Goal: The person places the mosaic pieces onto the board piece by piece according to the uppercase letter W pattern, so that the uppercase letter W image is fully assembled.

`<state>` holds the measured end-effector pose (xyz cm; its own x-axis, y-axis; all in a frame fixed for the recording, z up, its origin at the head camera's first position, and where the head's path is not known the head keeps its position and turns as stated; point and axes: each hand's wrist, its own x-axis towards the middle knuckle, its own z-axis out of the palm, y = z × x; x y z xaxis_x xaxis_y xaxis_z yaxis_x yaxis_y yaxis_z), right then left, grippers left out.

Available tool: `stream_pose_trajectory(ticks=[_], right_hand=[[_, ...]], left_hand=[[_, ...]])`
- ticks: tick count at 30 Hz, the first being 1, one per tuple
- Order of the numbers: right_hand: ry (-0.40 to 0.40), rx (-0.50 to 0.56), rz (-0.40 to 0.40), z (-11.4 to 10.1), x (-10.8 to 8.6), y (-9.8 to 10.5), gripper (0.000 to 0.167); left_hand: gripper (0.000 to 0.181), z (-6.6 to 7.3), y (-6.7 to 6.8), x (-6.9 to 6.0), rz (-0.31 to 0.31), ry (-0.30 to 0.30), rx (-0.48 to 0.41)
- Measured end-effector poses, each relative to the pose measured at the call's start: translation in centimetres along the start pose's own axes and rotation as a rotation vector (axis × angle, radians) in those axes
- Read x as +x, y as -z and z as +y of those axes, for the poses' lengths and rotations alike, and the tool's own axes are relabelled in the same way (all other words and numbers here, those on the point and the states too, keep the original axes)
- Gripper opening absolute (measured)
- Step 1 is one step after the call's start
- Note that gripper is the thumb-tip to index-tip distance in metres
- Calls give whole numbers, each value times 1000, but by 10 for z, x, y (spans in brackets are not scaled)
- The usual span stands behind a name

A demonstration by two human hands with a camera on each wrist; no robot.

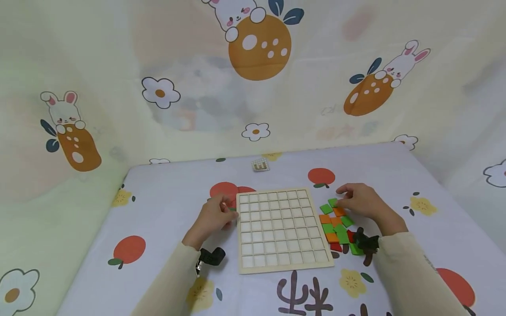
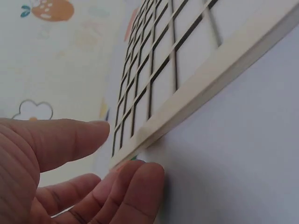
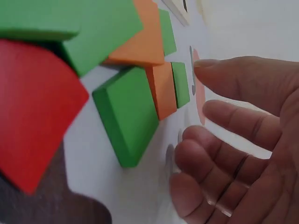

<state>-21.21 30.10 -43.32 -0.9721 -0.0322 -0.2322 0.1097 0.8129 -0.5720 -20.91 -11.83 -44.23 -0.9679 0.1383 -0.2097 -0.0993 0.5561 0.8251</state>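
A square wooden grid board (image 1: pixel 286 268) with pale cells lies flat on the cloth between the hands. At its left edge is my left hand (image 1: pixel 213 216); the left wrist view shows the thumb and fingers (image 2: pixel 145 189) apart, close to the board's rim, with nothing pinched. Whether a fingertip touches the rim I cannot tell. My right hand (image 1: pixel 365 202) hangs at the far end of a loose heap of tiles, its thumb and relaxed fingers holding nothing. Green tiles (image 3: pixel 128 119), orange tiles (image 3: pixel 163 91) and a red tile (image 3: pixel 37 112) lie there, some overlapping.
A small patterned square (image 1: pixel 260 165) lies behind the board near the back of the table. Black wrist devices sit at the left cuff (image 1: pixel 213 256) and the right cuff (image 1: pixel 366 242). A printed fabric backdrop (image 1: pixel 205 131) rises behind the table.
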Motion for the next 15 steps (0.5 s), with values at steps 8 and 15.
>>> stream_pose_trajectory(ticks=[8, 15], right_hand=[[-51, 16, -12, -10, 2, -7, 50], [-80, -5, 16, -13, 1, -9, 41]], left_hand=[[45, 3, -11, -16, 3, 35, 44], [49, 6, -21, -19, 10, 65, 20]])
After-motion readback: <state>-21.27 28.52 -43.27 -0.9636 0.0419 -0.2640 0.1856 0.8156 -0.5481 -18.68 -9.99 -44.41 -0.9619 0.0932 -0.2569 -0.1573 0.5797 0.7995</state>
